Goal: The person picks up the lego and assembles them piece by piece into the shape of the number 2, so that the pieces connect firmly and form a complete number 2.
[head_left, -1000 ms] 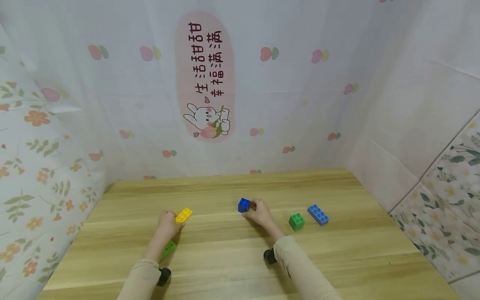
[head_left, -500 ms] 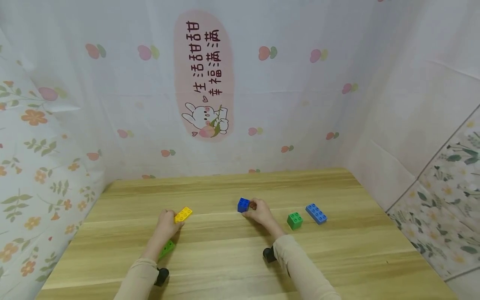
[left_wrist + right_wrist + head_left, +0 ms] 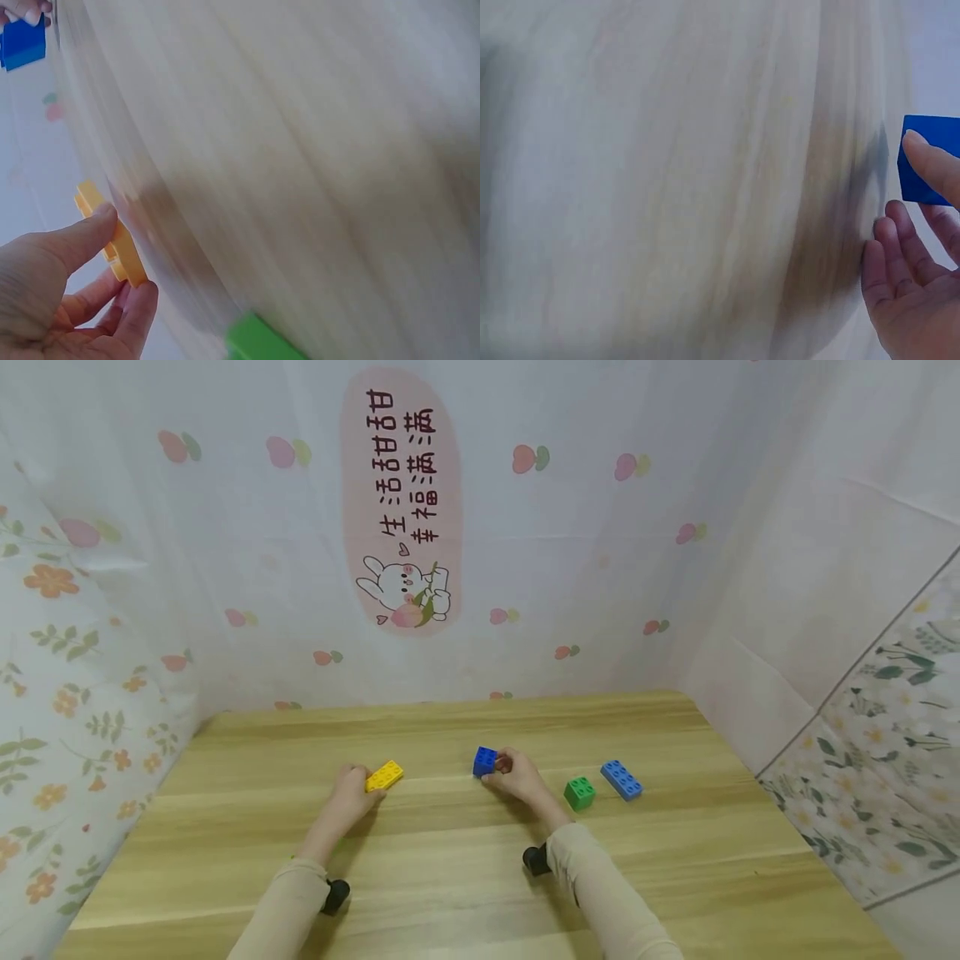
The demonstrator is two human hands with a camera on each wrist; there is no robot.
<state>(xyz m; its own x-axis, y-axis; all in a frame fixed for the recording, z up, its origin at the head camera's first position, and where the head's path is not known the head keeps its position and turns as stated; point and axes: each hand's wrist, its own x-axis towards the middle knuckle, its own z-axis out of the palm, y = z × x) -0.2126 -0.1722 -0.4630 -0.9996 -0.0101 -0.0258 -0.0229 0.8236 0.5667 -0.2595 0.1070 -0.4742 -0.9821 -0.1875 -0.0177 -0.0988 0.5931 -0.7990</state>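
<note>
Wood-grain tabletop (image 3: 435,877) lay below. My left hand (image 3: 351,793) pinched yellow brick (image 3: 386,776) left of centre, my right hand (image 3: 522,781) dark blue brick (image 3: 484,762) near middle; slackened thumb could have dropped either.

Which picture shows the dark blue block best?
The head view: the dark blue block shows clear of the frame edges, its studded top visible, in the right hand. The right wrist view is closer, but its edge crops it. The left wrist view catches it only in its top left corner.

Curtained booth (image 3: 585,552) with wooden table (image 3: 435,852)
</note>
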